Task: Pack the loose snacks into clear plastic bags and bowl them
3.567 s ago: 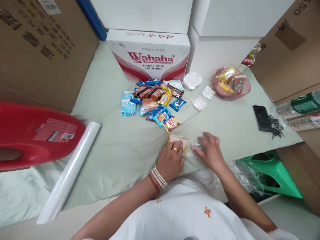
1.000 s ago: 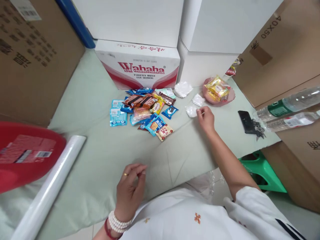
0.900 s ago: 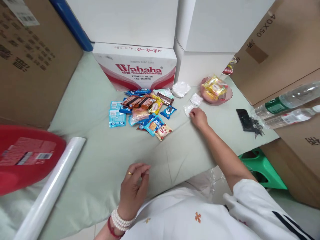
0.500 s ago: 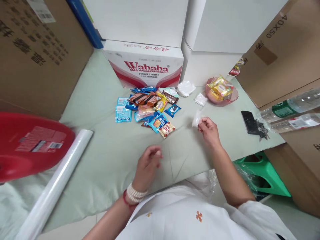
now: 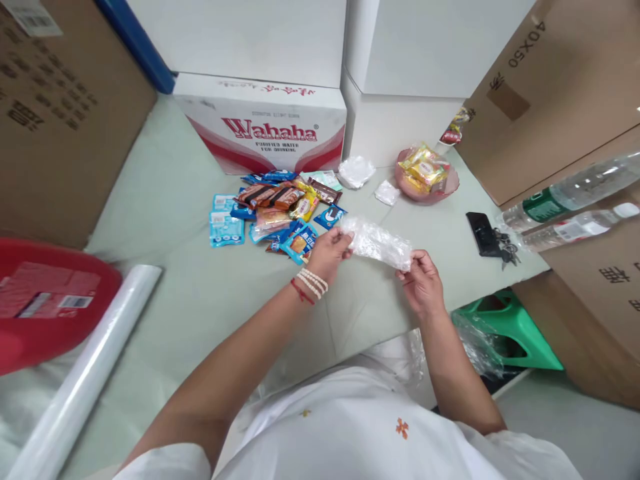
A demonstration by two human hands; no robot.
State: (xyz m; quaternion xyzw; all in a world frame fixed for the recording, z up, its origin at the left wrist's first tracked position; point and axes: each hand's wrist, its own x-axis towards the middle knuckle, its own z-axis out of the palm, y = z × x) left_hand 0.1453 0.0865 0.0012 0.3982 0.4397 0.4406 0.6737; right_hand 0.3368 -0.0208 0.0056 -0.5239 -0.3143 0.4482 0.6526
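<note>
A crinkled clear plastic bag [image 5: 381, 245] is stretched between my two hands above the cloth-covered table. My left hand [image 5: 333, 252] pinches its left end, close to the heap of wrapped snacks [image 5: 273, 207]. At the other end, the fingers of my right hand [image 5: 421, 277] are closed on the lower right corner. Behind the bag lie a small folded plastic packet [image 5: 387, 193] and a larger stack of white plastic [image 5: 356, 172]. A pink bowl [image 5: 425, 195] with yellow snack packets stands to their right.
A Wahaha carton [image 5: 270, 130] and white boxes [image 5: 405, 127] line the back. On the right are a black phone-like object [image 5: 483, 233], keys [image 5: 507, 248], plastic bottles [image 5: 575, 200] and a green stool [image 5: 510, 333]. A plastic roll [image 5: 90, 373] and red container [image 5: 50, 300] lie left.
My left hand has moved up and right and taken hold of the bag's other end. The bag, bunched in my right hand before, is now spread out between both hands.
</note>
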